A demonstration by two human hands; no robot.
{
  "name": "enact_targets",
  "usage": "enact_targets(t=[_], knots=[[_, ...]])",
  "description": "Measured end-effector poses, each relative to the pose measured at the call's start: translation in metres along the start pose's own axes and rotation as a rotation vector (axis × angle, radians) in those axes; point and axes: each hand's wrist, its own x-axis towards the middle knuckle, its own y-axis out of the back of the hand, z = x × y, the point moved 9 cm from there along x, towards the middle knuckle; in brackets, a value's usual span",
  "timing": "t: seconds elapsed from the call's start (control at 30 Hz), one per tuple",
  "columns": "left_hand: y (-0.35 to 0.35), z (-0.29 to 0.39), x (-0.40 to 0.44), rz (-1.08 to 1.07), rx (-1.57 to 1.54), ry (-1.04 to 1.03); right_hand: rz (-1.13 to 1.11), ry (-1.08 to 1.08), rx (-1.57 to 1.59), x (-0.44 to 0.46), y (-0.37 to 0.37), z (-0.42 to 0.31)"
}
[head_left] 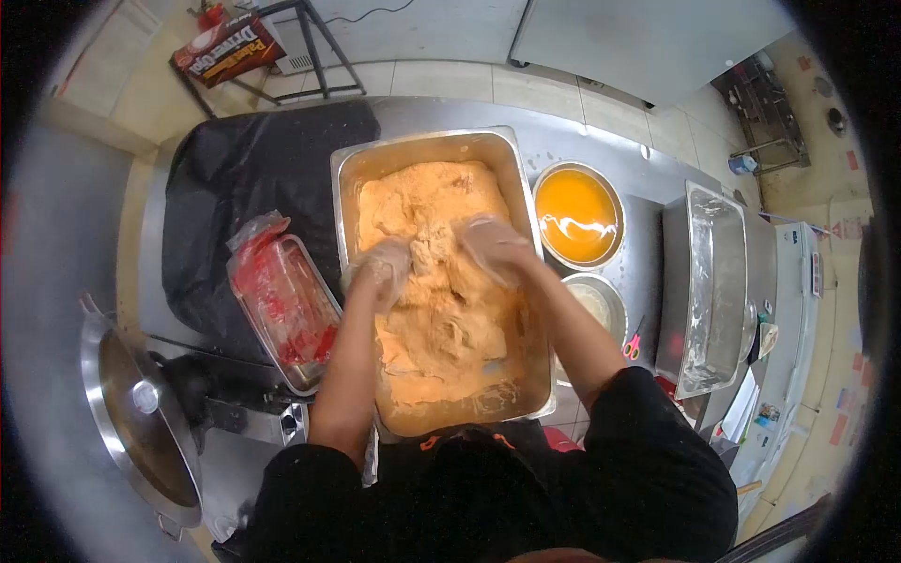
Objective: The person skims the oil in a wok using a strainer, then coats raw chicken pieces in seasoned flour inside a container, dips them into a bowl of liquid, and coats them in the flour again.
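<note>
A deep metal pan [519, 188] in the middle of the table holds orange-tinted flour [422, 192], with lumpy coated pieces [450, 338] in its nearer half. My left hand [383, 270], in a clear glove, is at the pan's left side, its fingers loosely spread against the flour. From the right, my gloved right hand [493, 246] reaches in with fingers extended. Between the two hands rises a rough floury clump [432, 246]; motion blur hides whether either hand touches it. Flour dusts both gloves.
Right of the pan stand a bowl of orange liquid [578, 215], a second bowl [593, 305], pink-handled scissors [633, 347] and a long metal tray [699, 281]. A plastic-lined tray with red residue [291, 305] lies left, near black sheeting [253, 178]. A large pan [141, 441] is lower left.
</note>
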Motion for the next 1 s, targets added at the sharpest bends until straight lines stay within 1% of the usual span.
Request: enact_targets(t=[0.03, 0.07, 0.1, 0.13, 0.17, 0.2, 0.27, 0.3, 0.33, 0.37, 0.4, 0.47, 0.5, 0.53, 0.57, 0.6, 0.63, 0.67, 0.73, 0.77, 0.8, 0.83, 0.87, 0.9, 0.93, 0.97, 1.0], knots=[[0.019, 0.014, -0.010, -0.036, 0.127, -0.050, -0.127, -0.058, -0.473, 0.002, 0.013, -0.043], [0.039, 0.027, -0.012, -0.080, 0.177, -0.088, -0.190, -0.093, -0.706, 0.013, 0.019, -0.052], [0.047, 0.017, -0.006, -0.117, -0.312, 0.097, -0.265, -0.116, -0.940, 0.023, 0.024, -0.061], [0.068, 0.023, 0.011, 0.273, -0.050, -0.019, -0.090, -0.208, -0.805, 0.040, 0.045, -0.062], [0.062, 0.024, 0.035, 0.462, 0.080, -0.096, 0.089, -0.296, -0.667, 0.048, 0.062, -0.059], [0.053, 0.023, 0.058, 0.662, 0.222, -0.145, 0.092, -0.298, -0.665, 0.049, 0.051, -0.051], [0.026, 0.011, 0.127, 0.695, 0.226, -0.210, 0.270, -0.172, -0.601, 0.049, 0.033, -0.035], [0.033, 0.020, 0.135, 0.706, 0.229, -0.235, 0.278, -0.176, -0.601, 0.050, 0.039, -0.036], [0.017, 0.012, 0.143, 0.511, 0.140, -0.211, 0.117, -0.202, -0.530, 0.052, 0.033, -0.029], [-0.004, -0.003, 0.147, 0.290, 0.020, -0.165, 0.039, -0.220, -0.489, 0.049, 0.032, -0.024], [-0.013, -0.011, 0.136, 0.169, -0.071, -0.140, -0.038, -0.240, -0.446, 0.043, 0.030, -0.024], [-0.020, -0.022, 0.108, 0.073, -0.159, -0.114, -0.322, -0.527, -0.334, 0.018, 0.031, -0.035], [-0.022, -0.023, 0.088, 0.064, -0.151, -0.097, -0.330, -0.538, -0.333, 0.006, 0.026, -0.028], [-0.022, -0.024, 0.068, 0.086, -0.106, -0.070, -0.277, -0.412, -0.627, -0.006, 0.027, -0.030], [-0.026, -0.025, 0.049, 0.139, -0.065, -0.033, -0.135, -0.417, -0.644, -0.028, 0.020, -0.026], [-0.037, -0.030, 0.032, 0.201, -0.056, 0.019, 0.008, -0.419, -0.653, -0.052, 0.012, -0.023], [-0.052, -0.036, 0.016, 0.259, -0.079, 0.078, 0.227, -0.547, -0.382, -0.082, 0.005, -0.008], [-0.069, -0.044, 0.008, 0.291, -0.124, 0.142, 0.224, -0.537, -0.385, -0.086, -0.003, -0.013], [-0.099, -0.058, 0.002, 0.294, -0.278, 0.240, 0.099, -0.853, -0.204, -0.110, -0.028, 0.003], [-0.109, -0.063, 0.003, 0.278, -0.331, 0.267, 0.102, -0.844, -0.209, -0.110, -0.032, -0.004], [-0.106, -0.060, 0.003, 0.252, -0.333, 0.270, 0.219, -0.907, 0.009, -0.114, -0.032, -0.007], [-0.100, -0.056, 0.005, 0.194, -0.192, 0.227, 0.331, -0.962, 0.231, -0.119, -0.032, -0.006], [-0.100, -0.052, 0.002, 0.147, 0.018, 0.178, 0.333, -0.957, 0.234, -0.126, -0.032, -0.006], [-0.098, -0.039, -0.014, 0.060, 0.521, 0.059, 0.299, -0.880, 0.186, -0.130, -0.027, -0.004], [-0.102, -0.029, -0.032, 0.014, 0.912, -0.064, 0.264, -0.806, 0.138, -0.140, -0.022, 0.001], [-0.106, -0.027, -0.054, -0.006, 1.056, -0.123, 0.227, -0.733, 0.088, -0.153, -0.020, 0.006], [-0.116, -0.035, -0.064, -0.026, 0.783, -0.025, 0.193, -0.656, 0.038, -0.164, -0.021, 0.011]])
